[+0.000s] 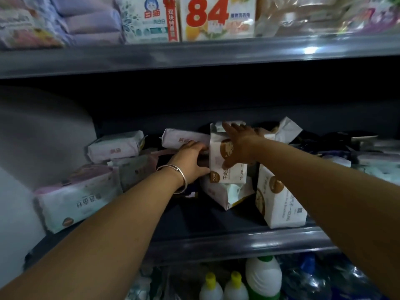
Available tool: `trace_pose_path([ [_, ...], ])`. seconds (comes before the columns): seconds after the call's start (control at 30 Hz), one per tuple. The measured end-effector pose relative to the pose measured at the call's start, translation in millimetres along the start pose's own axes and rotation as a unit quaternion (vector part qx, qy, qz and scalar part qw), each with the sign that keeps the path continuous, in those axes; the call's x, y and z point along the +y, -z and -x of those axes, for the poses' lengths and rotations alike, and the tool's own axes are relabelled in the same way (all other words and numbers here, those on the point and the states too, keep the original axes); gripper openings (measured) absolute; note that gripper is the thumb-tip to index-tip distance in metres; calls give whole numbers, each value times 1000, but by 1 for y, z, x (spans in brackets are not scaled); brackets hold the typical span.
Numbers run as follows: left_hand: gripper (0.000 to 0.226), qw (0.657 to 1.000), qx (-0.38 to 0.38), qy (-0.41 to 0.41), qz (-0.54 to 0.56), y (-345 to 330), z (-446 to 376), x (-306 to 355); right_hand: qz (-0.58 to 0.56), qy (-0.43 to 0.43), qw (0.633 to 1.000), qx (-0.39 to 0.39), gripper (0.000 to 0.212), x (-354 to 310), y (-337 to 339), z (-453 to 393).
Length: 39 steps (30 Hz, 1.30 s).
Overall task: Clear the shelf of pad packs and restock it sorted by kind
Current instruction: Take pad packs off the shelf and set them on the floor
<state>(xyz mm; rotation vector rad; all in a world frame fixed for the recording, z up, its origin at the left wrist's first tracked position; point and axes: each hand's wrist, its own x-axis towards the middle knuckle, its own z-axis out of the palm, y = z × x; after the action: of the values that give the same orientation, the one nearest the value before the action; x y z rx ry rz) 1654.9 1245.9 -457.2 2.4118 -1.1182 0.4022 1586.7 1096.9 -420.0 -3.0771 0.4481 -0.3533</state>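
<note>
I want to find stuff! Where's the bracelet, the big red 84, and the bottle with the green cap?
bracelet (180, 177), head view, on the silver band at the left wrist.
red 84 (206, 11), head view, between the two digits.
green-capped bottle (263, 276), head view, on its white body.

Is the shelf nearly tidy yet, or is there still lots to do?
Still lots. Nothing looks sorted: pink packs lie jumbled at the left of the shelf. Right now both hands, the left hand and right hand, hold an upright white pack with a brown circle. Another white pack stands nearby.
</note>
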Motion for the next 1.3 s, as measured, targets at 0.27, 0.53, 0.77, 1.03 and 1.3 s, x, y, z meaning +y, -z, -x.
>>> trace_pose_path([
  [0.27, 55, 1000, 5, 8, 18, -7, 3, 7, 6, -7, 997, 71, 92, 5, 4, 7],
  [0.53, 68, 990, -69, 63, 101, -31, 7, 56, -155, -104, 936, 297, 79, 48, 32, 48],
  [0.77, 112, 952, -146, 99, 248, -74, 16, 122, -204, -98, 909, 351, 73, 92, 19, 119],
  [1.03, 115, 924, -111, 182, 317, -98, -1, 143, -291, -123, 890, 331, 60, 141, -8, 156],
  [1.3, 113, 942, -97, 187, 260, -107, 5, 154, -403, -161, 855, 283, 62, 173, -13, 161],
])
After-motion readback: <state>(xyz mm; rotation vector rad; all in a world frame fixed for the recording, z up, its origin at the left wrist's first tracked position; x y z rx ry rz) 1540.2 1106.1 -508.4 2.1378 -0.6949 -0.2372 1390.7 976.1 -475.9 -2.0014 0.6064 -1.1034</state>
